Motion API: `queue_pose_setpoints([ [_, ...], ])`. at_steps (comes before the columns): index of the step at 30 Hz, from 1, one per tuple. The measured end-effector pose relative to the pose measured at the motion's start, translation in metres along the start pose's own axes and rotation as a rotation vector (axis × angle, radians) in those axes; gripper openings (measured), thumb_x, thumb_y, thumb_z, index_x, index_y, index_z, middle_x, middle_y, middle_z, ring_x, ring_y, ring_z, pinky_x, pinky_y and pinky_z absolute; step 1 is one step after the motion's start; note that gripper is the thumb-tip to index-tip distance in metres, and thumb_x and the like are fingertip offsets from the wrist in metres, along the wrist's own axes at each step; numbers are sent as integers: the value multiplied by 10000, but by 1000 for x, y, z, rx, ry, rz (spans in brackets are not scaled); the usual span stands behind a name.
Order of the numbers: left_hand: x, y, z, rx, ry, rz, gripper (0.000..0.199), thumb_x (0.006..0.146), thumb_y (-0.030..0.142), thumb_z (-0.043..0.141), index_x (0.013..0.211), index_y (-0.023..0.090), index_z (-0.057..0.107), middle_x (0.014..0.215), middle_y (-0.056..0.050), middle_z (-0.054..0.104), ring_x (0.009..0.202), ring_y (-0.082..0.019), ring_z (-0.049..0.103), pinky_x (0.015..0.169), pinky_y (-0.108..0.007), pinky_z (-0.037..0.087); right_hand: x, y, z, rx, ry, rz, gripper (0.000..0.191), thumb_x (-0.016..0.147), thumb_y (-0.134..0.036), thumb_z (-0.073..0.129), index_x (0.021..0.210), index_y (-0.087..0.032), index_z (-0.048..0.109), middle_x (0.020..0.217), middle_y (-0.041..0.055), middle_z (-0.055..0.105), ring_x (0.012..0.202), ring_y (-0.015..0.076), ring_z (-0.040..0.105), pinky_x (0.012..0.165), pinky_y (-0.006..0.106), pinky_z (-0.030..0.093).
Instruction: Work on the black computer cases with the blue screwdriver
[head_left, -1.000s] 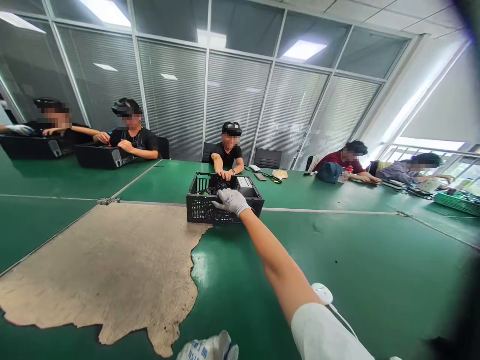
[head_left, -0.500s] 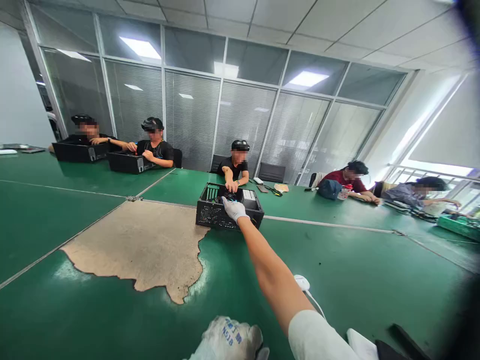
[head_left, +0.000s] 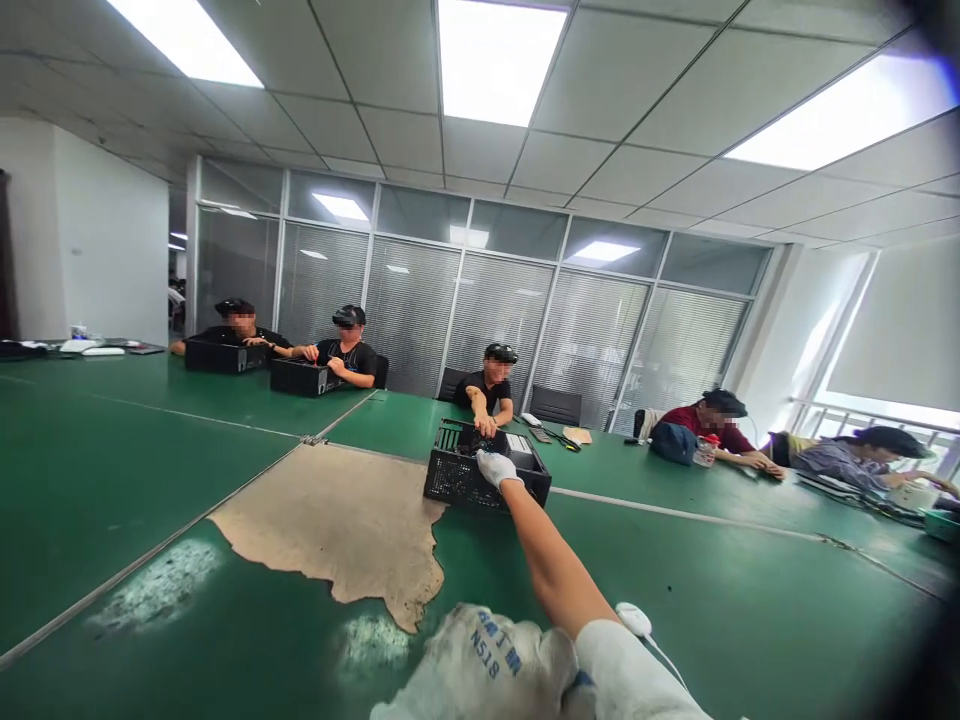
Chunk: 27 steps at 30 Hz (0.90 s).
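My right hand (head_left: 496, 468), in a white glove, reaches across the table to a black computer case (head_left: 469, 486) lying open side up. Its fingers are bent together over the case's inner edge, by a dark part (head_left: 480, 443) inside; what they grip is too small to make out. A co-worker's hand (head_left: 485, 426) reaches into the same case from the far side, close to my fingertips. Near me, low in view, my left hand (head_left: 495, 660) wears a greyish glove with blue print. Its fingers are curled closed; a small blue bit shows beside them, its kind unclear.
The green table (head_left: 360, 680) has a torn, bare tan patch (head_left: 330, 520). A white mouse-like device (head_left: 634, 619) with a cable lies right of my forearm. Two more black cases (head_left: 225, 356) stand far left before co-workers. Pliers-like tools (head_left: 566, 440) lie beyond the case.
My head has tilted up, so the scene sits lower and more ceiling shows. My left hand has moved up and right, closer to my right arm. My right hand stays at the case.
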<state>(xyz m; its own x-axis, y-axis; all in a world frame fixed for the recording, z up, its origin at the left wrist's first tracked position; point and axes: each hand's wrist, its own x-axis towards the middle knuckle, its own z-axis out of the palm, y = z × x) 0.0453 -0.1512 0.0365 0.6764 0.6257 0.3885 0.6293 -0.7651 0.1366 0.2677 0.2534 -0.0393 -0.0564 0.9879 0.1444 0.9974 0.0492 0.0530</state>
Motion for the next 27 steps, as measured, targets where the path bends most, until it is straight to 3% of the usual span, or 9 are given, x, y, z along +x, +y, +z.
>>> queue_pose_setpoints([
  [4, 2, -2, -29, 54, -122, -12, 304, 1050, 384, 404, 1036, 211, 653, 830, -63, 755, 686, -234, 710, 654, -311, 523, 1, -2, 2, -34, -5, -5, 468, 1058, -260, 274, 1358, -214, 630, 1288, 168, 706, 1179, 264, 687, 956, 374, 494],
  [7, 6, -15, -32, 73, -139, -70, 375, 1062, 414, 347, 1044, 213, 663, 824, -72, 745, 692, -237, 700, 622, -303, 501, 14, -5, 4, -41, 8, 9, 485, 1063, -265, 253, 1362, -200, 629, 1266, 175, 713, 1158, 265, 696, 940, 370, 500],
  [12, 29, -51, -4, 20, -220, -133, 409, 1077, 428, 298, 1108, 230, 654, 868, -77, 734, 722, -235, 693, 664, -322, 504, 40, -4, 19, -37, 48, 35, 515, 1075, -286, 224, 1336, -169, 653, 1250, 212, 710, 1146, 268, 698, 933, 376, 498],
  [17, 51, -74, 30, -2, -227, -105, 411, 1030, 486, 451, 1266, 205, 636, 1052, -150, 729, 834, -273, 700, 749, -366, 516, 39, 7, 31, -61, 72, 19, 493, 1079, -303, 238, 1362, -212, 631, 1269, 198, 704, 1168, 268, 681, 948, 391, 487],
  [22, 57, -71, 48, -4, -266, -234, 493, 1071, 500, 310, 1062, 212, 709, 802, -80, 703, 740, -240, 679, 710, -333, 498, 36, 11, 28, -32, 101, -7, 494, 1084, -320, 227, 1321, -244, 653, 1195, 160, 737, 1121, 266, 697, 932, 415, 493],
  [27, 61, -57, 36, 73, -357, -280, 534, 1081, 448, 234, 1019, 205, 705, 767, -71, 700, 753, -264, 700, 691, -348, 503, 35, 10, 23, 26, 106, 13, 503, 1084, -326, 220, 1309, -257, 665, 1202, 148, 740, 1104, 252, 705, 931, 410, 495],
])
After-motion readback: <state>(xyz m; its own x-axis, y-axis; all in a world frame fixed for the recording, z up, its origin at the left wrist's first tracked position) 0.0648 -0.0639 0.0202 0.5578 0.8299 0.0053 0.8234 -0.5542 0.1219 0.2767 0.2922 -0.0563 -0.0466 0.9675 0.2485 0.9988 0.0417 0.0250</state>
